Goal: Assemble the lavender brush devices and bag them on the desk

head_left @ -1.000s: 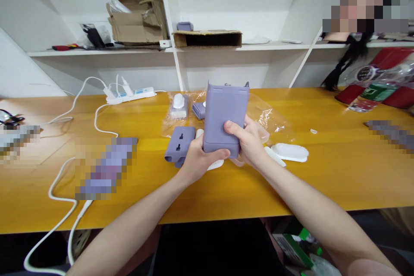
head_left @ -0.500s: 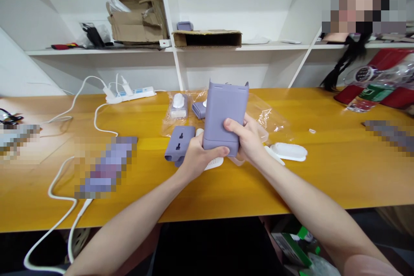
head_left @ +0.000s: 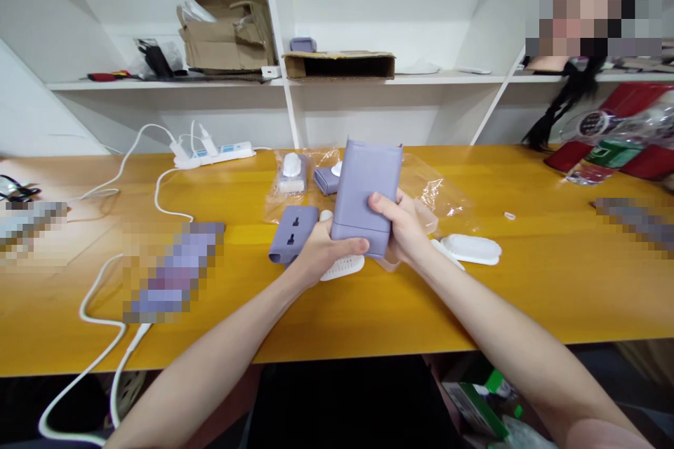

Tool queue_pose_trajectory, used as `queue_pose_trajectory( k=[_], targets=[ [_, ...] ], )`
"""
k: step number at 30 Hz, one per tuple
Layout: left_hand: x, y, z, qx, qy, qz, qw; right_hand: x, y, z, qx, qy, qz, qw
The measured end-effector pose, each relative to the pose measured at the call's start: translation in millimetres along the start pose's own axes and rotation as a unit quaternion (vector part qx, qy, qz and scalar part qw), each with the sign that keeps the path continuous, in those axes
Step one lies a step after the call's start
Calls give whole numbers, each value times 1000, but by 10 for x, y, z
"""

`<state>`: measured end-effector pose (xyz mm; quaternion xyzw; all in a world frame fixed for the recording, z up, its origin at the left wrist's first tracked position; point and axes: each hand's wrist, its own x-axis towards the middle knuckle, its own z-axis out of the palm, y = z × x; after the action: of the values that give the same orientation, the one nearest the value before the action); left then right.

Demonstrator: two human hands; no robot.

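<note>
Both hands grip a tall lilac plastic housing (head_left: pixel 366 189) held upright above the yellow table (head_left: pixel 526 287). My left hand (head_left: pixel 321 252) wraps its lower left corner, thumb across the bottom front. My right hand (head_left: pixel 403 228) clasps the lower right side, thumb on the front face. A second lilac part with slots (head_left: pixel 292 233) lies just left of my left hand. A white slotted piece (head_left: pixel 343 267) rests under the hands, and a white oval cover (head_left: pixel 471 248) lies to the right.
Clear plastic bags with small white and lilac parts (head_left: pixel 292 174) lie behind the housing. A white power strip (head_left: pixel 213 153) with cables sits at back left. White shelves hold cardboard boxes (head_left: pixel 337 64). Another person sits at the far right by red packaging (head_left: pixel 632 126).
The housing has tilted slightly away and sunk a little lower in my hands. The white slotted piece under them shows more.
</note>
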<state>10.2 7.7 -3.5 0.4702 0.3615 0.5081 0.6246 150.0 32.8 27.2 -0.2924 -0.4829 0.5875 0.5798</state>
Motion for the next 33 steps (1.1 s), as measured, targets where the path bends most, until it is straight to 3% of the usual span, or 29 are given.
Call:
queue_pose_trajectory(
  k=[3, 7, 9, 14, 21, 27, 30, 33],
  targets=[
    [-42, 13, 50, -64, -47, -19, 997, 21, -35, -28, 20, -44, 18, 999],
    [-93, 16, 47, -132, -202, -72, 968, 18, -50, -72, 40, -121, 32, 991],
    [-102, 2, 30, -127, -240, -82, 959, 3, -44, -88, 33, -138, 33, 989],
    [-140, 17, 14, -47, -197, -66, 977, -36, -78, -96, 23, -137, 19, 990],
    [-183, 89, 38, -62, -235, -70, 968, -44, -145, -83, 41, -155, 23, 987],
    [-159, 41, 103, -126, -106, -112, 980, -45, -77, -93, 31, -158, 17, 987],
    [-169, 36, 128, -147, -76, -99, 981, -54, -57, -74, 20, -123, -2, 992],
    [-174, 37, 123, -139, -71, -82, 984, -85, -80, -16, 33, -127, -9, 991]
  ],
)
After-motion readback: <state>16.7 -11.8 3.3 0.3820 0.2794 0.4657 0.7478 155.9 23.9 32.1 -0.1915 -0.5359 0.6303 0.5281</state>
